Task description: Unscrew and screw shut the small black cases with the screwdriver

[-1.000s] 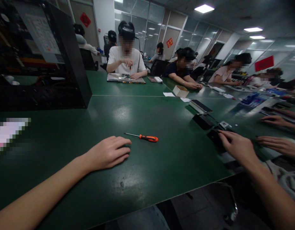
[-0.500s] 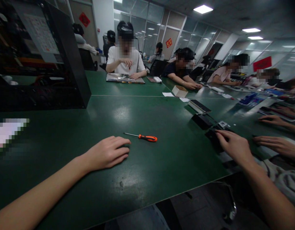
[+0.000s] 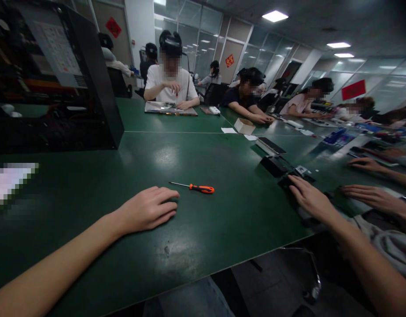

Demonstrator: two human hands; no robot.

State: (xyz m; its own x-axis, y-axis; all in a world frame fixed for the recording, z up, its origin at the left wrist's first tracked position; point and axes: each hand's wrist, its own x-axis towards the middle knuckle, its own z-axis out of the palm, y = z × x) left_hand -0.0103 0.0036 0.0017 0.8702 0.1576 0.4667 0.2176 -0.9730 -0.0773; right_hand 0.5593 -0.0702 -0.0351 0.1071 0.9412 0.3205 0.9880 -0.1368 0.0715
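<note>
My left hand (image 3: 153, 208) rests palm down on the green table, fingers loosely apart and holding nothing. Just beyond its fingertips lies a screwdriver (image 3: 202, 189) with an orange and black handle, its thin shaft pointing left. On the right, my right hand (image 3: 310, 198) reaches forward with its fingers stretched out over a dark object (image 3: 285, 181). Its fingertips seem to touch that object, whose kind is too dark to make out. Close beyond are a black box-like piece (image 3: 273, 166) and a flat device with a dark top (image 3: 271, 145).
A black open-sided computer case (image 3: 105, 88) stands at the left. A small open carton (image 3: 244, 126) and white paper (image 3: 229, 130) lie farther back. Co-workers' hands (image 3: 376, 197) rest close to my right arm. A person in white (image 3: 171, 81) works across the table.
My right hand has shifted slightly up and left, and its fingers have straightened over the dark object. My left hand stays in place. The view has turned slightly right.
</note>
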